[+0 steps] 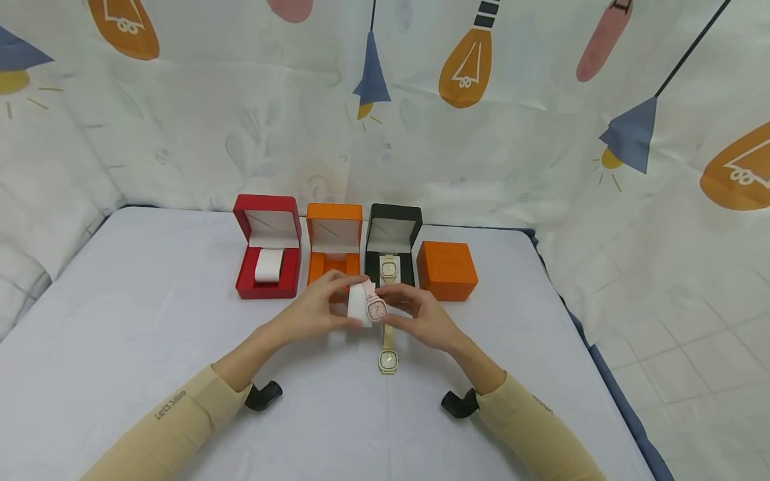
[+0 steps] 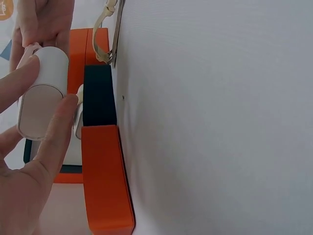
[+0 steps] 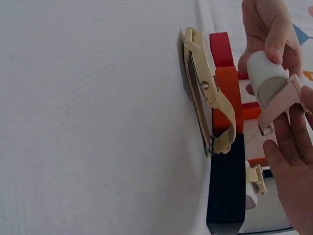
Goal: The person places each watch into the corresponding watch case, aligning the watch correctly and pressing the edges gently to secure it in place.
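Observation:
My left hand [image 1: 313, 310] grips a white watch cushion [image 1: 357, 306] between thumb and fingers, lifted over the table in front of the boxes. Beside it, my right hand [image 1: 427, 317] pinches a pink wristwatch [image 1: 376, 308]. The watch lies against the cushion's right side, and its strap [image 3: 281, 104] shows unwrapped and hanging past the cushion's end in the right wrist view. Behind the left hand stands an orange watch box [image 1: 334, 230] with its lid raised, its front partly hidden. A cream wristwatch [image 1: 388, 361] lies on the table just below the hands.
An open red box [image 1: 244, 284] at left holds a white cushion [image 1: 269, 265]. An open dark green box [image 1: 394, 212] holds a cream watch [image 1: 389, 269] on its cushion. To the right stands a closed orange box [image 1: 448, 270]. White cloth [image 1: 150, 321] covers the table.

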Available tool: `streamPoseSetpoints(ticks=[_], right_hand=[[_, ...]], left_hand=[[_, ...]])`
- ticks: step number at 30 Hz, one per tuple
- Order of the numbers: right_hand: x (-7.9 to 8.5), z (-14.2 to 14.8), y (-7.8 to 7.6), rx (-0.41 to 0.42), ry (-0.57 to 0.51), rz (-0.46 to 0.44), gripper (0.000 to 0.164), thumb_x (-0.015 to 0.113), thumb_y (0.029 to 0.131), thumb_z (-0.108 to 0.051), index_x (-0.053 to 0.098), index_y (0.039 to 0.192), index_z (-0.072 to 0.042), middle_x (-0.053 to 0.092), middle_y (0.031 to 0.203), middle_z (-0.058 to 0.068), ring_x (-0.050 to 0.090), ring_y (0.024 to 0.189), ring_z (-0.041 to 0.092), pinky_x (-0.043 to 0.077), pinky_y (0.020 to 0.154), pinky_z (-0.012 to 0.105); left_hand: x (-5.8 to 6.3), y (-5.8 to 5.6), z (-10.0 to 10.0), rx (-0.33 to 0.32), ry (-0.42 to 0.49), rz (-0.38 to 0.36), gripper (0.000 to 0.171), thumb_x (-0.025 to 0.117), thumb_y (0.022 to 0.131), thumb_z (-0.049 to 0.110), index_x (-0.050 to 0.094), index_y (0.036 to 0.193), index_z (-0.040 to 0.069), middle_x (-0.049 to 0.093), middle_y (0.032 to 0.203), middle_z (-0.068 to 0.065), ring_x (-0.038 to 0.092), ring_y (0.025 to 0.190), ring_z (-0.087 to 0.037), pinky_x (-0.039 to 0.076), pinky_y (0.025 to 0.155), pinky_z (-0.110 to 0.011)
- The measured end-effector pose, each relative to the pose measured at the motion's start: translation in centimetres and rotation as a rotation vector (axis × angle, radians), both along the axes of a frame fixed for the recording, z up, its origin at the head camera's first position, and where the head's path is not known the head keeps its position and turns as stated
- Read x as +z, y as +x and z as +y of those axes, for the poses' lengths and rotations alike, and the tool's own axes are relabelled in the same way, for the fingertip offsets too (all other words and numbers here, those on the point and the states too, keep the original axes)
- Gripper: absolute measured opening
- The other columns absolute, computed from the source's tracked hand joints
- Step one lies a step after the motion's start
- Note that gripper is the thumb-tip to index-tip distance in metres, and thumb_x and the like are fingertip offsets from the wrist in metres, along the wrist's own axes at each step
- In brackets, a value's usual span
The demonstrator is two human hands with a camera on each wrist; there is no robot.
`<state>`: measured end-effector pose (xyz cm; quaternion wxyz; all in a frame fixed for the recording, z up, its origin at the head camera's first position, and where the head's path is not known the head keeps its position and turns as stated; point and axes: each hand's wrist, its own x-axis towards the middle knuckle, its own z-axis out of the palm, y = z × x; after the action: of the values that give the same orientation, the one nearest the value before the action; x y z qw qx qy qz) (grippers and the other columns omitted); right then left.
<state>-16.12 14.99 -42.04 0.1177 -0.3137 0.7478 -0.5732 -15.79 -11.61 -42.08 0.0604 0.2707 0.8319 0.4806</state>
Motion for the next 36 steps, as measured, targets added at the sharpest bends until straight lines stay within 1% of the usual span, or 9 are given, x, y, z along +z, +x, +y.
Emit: streamPoseSetpoints(ticks=[4, 8, 11, 14, 20, 23, 27, 31, 36], right_hand=[[-0.08, -0.02, -0.06, -0.003, 0.005, -0.002, 0.043, 0.074, 0.094, -0.002, 0.062, 0.136, -0.002, 0.065, 0.131, 0.01, 0.062, 0.116, 0.026, 0.049, 0.106, 0.04], [-0.23, -0.06, -0.12, -0.015, -0.002, 0.011, 0.042, 0.074, 0.094, -0.001, 0.063, 0.135, -0.002, 0.068, 0.122, 0.01, 0.063, 0.108, 0.026, 0.052, 0.101, 0.039], [-0.36, -0.13, -0.14, -0.036, -0.005, 0.028, 0.041, 0.074, 0.094, -0.002, 0.064, 0.133, -0.004, 0.07, 0.116, 0.007, 0.064, 0.107, 0.024, 0.053, 0.101, 0.038], [-0.45, -0.23, -0.14, -0.06, -0.009, 0.046, 0.038, 0.074, 0.094, -0.002, 0.065, 0.131, -0.004, 0.071, 0.114, 0.005, 0.065, 0.106, 0.023, 0.052, 0.101, 0.039], [-0.4, -0.45, -0.04, -0.081, -0.036, 0.071, 0.036, 0.074, 0.094, 0.0, 0.066, 0.129, 0.0, 0.07, 0.113, 0.01, 0.066, 0.108, 0.025, 0.052, 0.102, 0.041], [-0.46, -0.54, -0.07, -0.082, -0.047, 0.095, 0.036, 0.073, 0.094, 0.001, 0.066, 0.129, 0.001, 0.069, 0.113, 0.012, 0.065, 0.109, 0.026, 0.05, 0.104, 0.044], [-0.56, -0.64, -0.18, -0.089, -0.06, 0.124, 0.035, 0.073, 0.094, 0.001, 0.067, 0.129, 0.0, 0.069, 0.111, 0.009, 0.063, 0.105, 0.024, 0.05, 0.105, 0.043], [-0.62, -0.71, -0.25, -0.099, -0.068, 0.14, 0.035, 0.072, 0.095, 0.0, 0.067, 0.129, -0.001, 0.068, 0.107, 0.006, 0.063, 0.102, 0.023, 0.053, 0.101, 0.038], [-0.69, -0.8, -0.34, -0.107, -0.074, 0.161, 0.033, 0.072, 0.095, -0.001, 0.068, 0.128, -0.002, 0.069, 0.106, 0.006, 0.064, 0.1, 0.023, 0.056, 0.095, 0.037]], left_hand=[[-0.01, -0.07, -0.16, 0.003, 0.028, -0.026, 0.077, 0.09, 0.081, 0.019, 0.054, 0.15, 0.017, 0.053, 0.125, -0.008, 0.057, 0.114, -0.028, 0.059, 0.089, -0.039], [0.03, -0.1, -0.15, 0.022, 0.039, -0.043, 0.077, 0.09, 0.082, 0.024, 0.054, 0.149, 0.021, 0.055, 0.13, -0.007, 0.055, 0.116, -0.028, 0.058, 0.09, -0.044], [0.16, -0.08, -0.07, 0.053, 0.03, -0.052, 0.076, 0.09, 0.082, 0.028, 0.054, 0.148, 0.023, 0.056, 0.132, -0.004, 0.054, 0.117, -0.027, 0.058, 0.089, -0.043], [0.38, -0.05, -0.08, 0.074, 0.022, -0.064, 0.075, 0.089, 0.082, 0.031, 0.053, 0.148, 0.023, 0.056, 0.133, -0.004, 0.054, 0.116, -0.027, 0.058, 0.088, -0.042], [0.53, -0.12, -0.07, 0.088, 0.024, -0.07, 0.075, 0.089, 0.082, 0.031, 0.053, 0.148, 0.024, 0.057, 0.132, -0.003, 0.054, 0.116, -0.027, 0.057, 0.088, -0.042], [0.45, -0.16, -0.04, 0.097, 0.036, -0.08, 0.076, 0.09, 0.082, 0.029, 0.052, 0.147, 0.022, 0.057, 0.131, -0.004, 0.055, 0.115, -0.028, 0.057, 0.088, -0.043], [0.38, -0.16, 0.02, 0.122, 0.062, -0.143, 0.078, 0.089, 0.083, 0.028, 0.048, 0.148, 0.016, 0.058, 0.13, -0.009, 0.058, 0.115, -0.03, 0.057, 0.088, -0.044], [0.47, -0.1, 0.14, 0.147, 0.089, -0.222, 0.081, 0.089, 0.083, 0.03, 0.044, 0.148, 0.012, 0.058, 0.132, -0.012, 0.06, 0.115, -0.031, 0.057, 0.09, -0.046], [0.47, -0.07, 0.14, 0.153, 0.118, -0.26, 0.08, 0.088, 0.083, 0.03, 0.043, 0.148, 0.013, 0.057, 0.133, -0.011, 0.061, 0.116, -0.031, 0.056, 0.092, -0.048]])
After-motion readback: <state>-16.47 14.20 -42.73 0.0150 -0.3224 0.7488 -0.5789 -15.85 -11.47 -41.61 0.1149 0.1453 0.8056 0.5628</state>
